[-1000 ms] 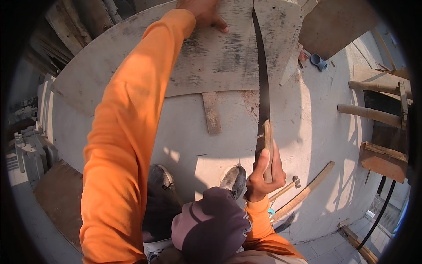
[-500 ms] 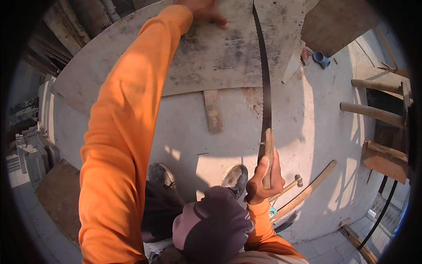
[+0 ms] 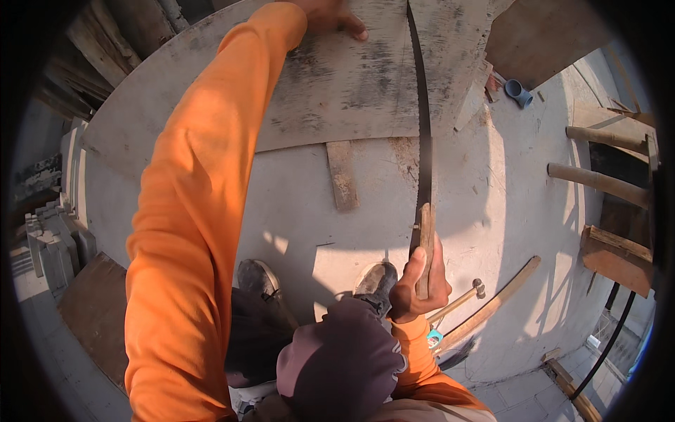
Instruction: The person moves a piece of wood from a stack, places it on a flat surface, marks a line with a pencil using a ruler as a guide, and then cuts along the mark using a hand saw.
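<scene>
My right hand (image 3: 420, 287) is wrapped round the wooden handle of a handsaw (image 3: 423, 119). The saw's long dark toothed blade runs up and away across a worn, black-streaked plywood sheet (image 3: 330, 105), along a cut line near its right part. The blade's far end meets the top of the picture. My left hand (image 3: 334, 15) rests on the sheet to the left of the blade, thumb stretched out; its other fingers are partly cut off by the picture's edge. Under the sheet's near edge a short wood block (image 3: 342, 176) sticks out.
A hammer (image 3: 460, 301) and a long wooden strip (image 3: 489, 306) lie on the floor right of my feet. A grey pipe fitting (image 3: 518, 93) lies beyond, at the right. Wooden poles (image 3: 598, 177) jut in from the right. Planks (image 3: 105, 46) lean at the far left.
My right hand and the saw have shifted slightly left and away from me. My left hand stays on the sheet, almost unmoved.
</scene>
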Demonstrator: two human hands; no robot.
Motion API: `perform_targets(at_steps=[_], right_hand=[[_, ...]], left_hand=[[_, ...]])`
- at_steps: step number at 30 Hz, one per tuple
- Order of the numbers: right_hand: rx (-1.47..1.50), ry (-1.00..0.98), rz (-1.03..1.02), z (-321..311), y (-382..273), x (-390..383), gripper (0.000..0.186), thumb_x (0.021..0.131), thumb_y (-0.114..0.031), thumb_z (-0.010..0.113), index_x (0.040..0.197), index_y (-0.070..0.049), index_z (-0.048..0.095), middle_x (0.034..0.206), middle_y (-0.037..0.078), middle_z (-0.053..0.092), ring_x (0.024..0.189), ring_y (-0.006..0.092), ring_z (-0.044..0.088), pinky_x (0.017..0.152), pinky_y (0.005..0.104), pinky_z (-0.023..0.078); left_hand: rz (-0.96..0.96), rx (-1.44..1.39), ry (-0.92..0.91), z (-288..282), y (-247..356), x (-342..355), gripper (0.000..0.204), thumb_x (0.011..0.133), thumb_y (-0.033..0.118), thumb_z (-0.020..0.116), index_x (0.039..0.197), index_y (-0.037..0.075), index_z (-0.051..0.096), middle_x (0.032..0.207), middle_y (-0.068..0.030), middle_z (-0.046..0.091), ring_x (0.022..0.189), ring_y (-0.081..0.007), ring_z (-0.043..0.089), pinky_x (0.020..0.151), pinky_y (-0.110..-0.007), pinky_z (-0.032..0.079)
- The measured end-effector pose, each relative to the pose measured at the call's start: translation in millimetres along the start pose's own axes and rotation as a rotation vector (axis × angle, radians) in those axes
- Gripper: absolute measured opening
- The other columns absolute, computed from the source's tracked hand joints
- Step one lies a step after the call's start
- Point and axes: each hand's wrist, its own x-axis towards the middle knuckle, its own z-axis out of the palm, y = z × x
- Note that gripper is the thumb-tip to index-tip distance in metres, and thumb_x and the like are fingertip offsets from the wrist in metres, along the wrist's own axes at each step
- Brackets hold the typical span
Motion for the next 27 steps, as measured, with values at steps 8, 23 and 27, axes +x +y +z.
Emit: perform_targets(at_steps=[8, 23, 27], right_hand=[[0.074, 0.109, -0.216, 71, -19, 132, 0.026, 0.094, -0.004, 0.069, 0.117, 0.007, 0.072, 0.09, 0.019, 0.077, 0.068, 0.016, 0.07, 0.063, 0.0278, 0.054], [0.141, 0.1, -0.192, 82, -26, 144, 0.023, 0.096, -0.006, 0.068, 0.115, 0.006, 0.072, 0.079, 0.016, 0.074, 0.066, 0.0137, 0.068, 0.061, 0.0264, 0.052], [0.03, -0.05, -0.039, 2, 12, 15, 0.035, 0.096, 0.001, 0.056, 0.127, 0.015, 0.065, 0.112, 0.025, 0.075, 0.099, 0.0271, 0.077, 0.086, 0.0333, 0.059]], left_hand=[[0.029, -0.029, 0.025, 8, -4, -2, 0.081, 0.051, 0.047, 0.096, 0.118, 0.011, 0.067, 0.116, -0.0194, 0.071, 0.114, -0.0385, 0.065, 0.096, -0.05, 0.05], [0.035, 0.011, 0.061, 1, -2, -6, 0.075, 0.054, 0.048, 0.094, 0.114, 0.011, 0.069, 0.106, -0.0198, 0.074, 0.104, -0.0408, 0.069, 0.09, -0.051, 0.051], [-0.011, 0.049, -0.057, 0, -2, 5, 0.079, 0.052, 0.05, 0.094, 0.116, 0.011, 0.068, 0.107, -0.02, 0.073, 0.106, -0.04, 0.068, 0.091, -0.052, 0.051]])
